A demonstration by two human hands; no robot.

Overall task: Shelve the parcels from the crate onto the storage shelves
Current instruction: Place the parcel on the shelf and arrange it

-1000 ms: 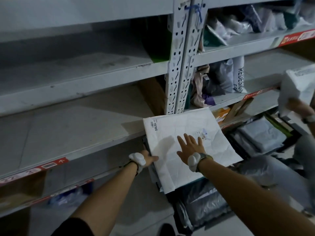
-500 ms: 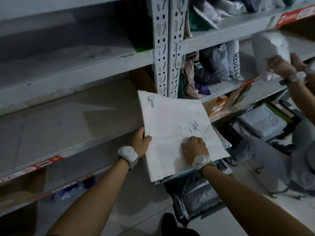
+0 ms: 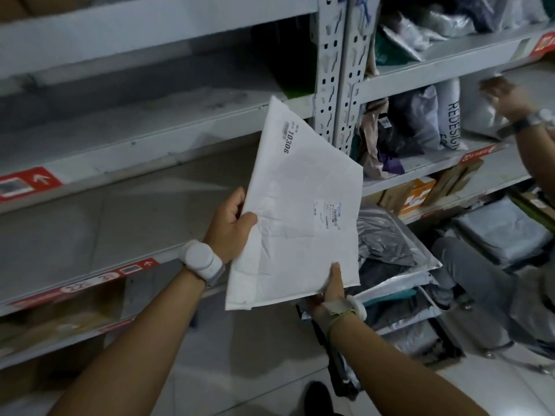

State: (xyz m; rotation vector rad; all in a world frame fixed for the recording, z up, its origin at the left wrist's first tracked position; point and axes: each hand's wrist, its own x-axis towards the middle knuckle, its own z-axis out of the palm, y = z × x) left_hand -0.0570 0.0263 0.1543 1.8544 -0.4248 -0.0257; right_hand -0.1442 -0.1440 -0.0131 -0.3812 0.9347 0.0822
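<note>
The left hand (image 3: pixel 229 228) is gripping the white padded mailer (image 3: pixel 300 205) by its left edge; the right hand (image 3: pixel 332 291) is pinching its bottom edge, before the grey shelves (image 3: pixel 120 211).

Mid-air: white flat parcel (image 3: pixel 300 211), "10306" printed near top, small label, tilted before grey shelf (image 3: pixel 105 223) front edge; grey bagged parcels (image 3: pixel 387 235) stacked lower right.
</note>
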